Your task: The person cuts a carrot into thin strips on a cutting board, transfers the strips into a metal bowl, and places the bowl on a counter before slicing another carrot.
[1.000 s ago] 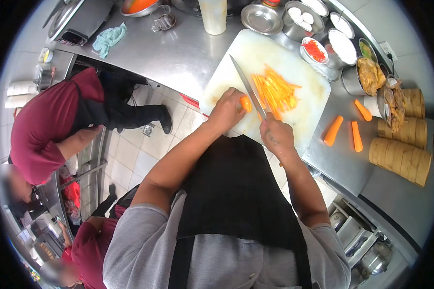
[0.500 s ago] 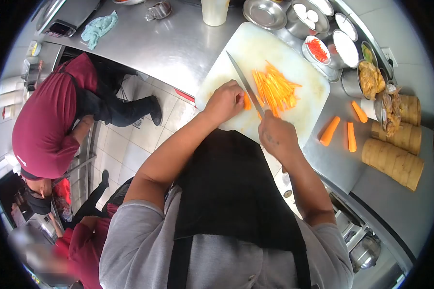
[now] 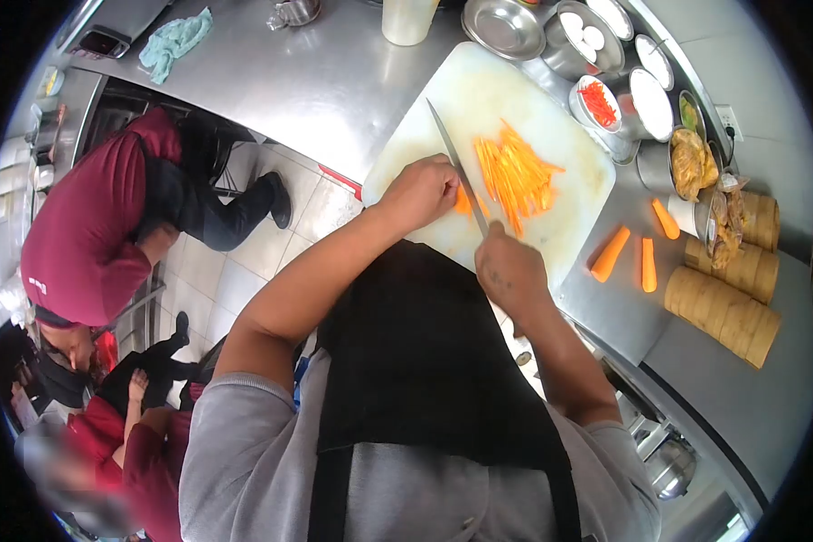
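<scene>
On the white cutting board (image 3: 406, 135) my left hand (image 3: 421, 191) has its fingers curled down on a small orange carrot piece (image 3: 463, 200), mostly hidden by the fingers. My right hand (image 3: 511, 262) grips the handle of a long knife (image 3: 456, 158). Its blade points up and to the left and lies right beside my left fingertips. A pile of thin carrot strips (image 3: 517, 172) is spread on the board to the right of the blade.
Peeled carrots (image 3: 612, 254) and bamboo steamers (image 3: 723, 314) are on the right. Metal bowls (image 3: 504, 27), a bowl of red strips (image 3: 596, 104) and a pale container (image 3: 408, 20) stand behind. A cloth (image 3: 175, 43) is back left. Co-workers (image 3: 86, 226) are at the left.
The knife and my right hand have moved slightly left. More cut carrot shows beside my left fingers. At the left, a co-worker's arm has shifted, and the whole view has moved a little.
</scene>
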`<state>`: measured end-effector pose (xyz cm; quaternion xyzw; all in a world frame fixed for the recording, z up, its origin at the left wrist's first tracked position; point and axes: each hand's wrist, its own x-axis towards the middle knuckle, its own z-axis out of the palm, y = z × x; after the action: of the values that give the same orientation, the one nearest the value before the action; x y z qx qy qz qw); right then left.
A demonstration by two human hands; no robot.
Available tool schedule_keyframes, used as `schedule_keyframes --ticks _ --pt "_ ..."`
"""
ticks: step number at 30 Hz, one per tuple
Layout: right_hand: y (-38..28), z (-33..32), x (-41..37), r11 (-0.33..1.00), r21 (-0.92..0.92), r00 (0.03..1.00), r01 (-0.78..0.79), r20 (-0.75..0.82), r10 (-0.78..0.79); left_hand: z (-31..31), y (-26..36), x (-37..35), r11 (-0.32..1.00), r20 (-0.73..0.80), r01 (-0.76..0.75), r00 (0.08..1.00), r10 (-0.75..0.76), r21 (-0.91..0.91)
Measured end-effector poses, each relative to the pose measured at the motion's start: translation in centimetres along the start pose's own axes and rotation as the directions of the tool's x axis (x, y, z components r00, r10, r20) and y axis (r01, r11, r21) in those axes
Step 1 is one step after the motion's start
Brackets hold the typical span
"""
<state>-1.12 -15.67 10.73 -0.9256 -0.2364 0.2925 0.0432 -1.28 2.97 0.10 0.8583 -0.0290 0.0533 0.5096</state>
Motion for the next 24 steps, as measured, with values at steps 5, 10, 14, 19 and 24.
schedule_keyframes --ticks 5,10,14,19,24 --pt "0.7 4.5 3.3 1.000 0.016 0.984 0.015 -0.180 -0.012 -0.4 0.0 0.2 0.999 0.028 0.013 1.000 -0.012 -0.040" --pt "-0.6 0.2 0.5 0.998 0.013 0.994 0.059 -0.088 -0.057 -0.3 -0.2 0.1 1.000 0.045 0.002 0.999 -0.003 0.004" --pt "-0.3 3.0 0.6 1.000 0.025 0.999 -0.011 -0.044 0.012 -0.4 -0.1 -0.1 0.998 0.028 0.023 0.999 -0.021 -0.062" --pt "-0.1 2.2 2.9 0.998 0.013 0.987 0.064 -0.150 -0.062 -0.4 -0.1 -0.1 0.999 0.023 -0.028 0.999 0.027 0.037" --pt "-0.1 3.4 0.7 1.000 -0.023 0.999 -0.016 -0.047 0.015 -0.7 -0.1 -0.3 0.999 0.033 -0.034 0.999 0.034 0.005"
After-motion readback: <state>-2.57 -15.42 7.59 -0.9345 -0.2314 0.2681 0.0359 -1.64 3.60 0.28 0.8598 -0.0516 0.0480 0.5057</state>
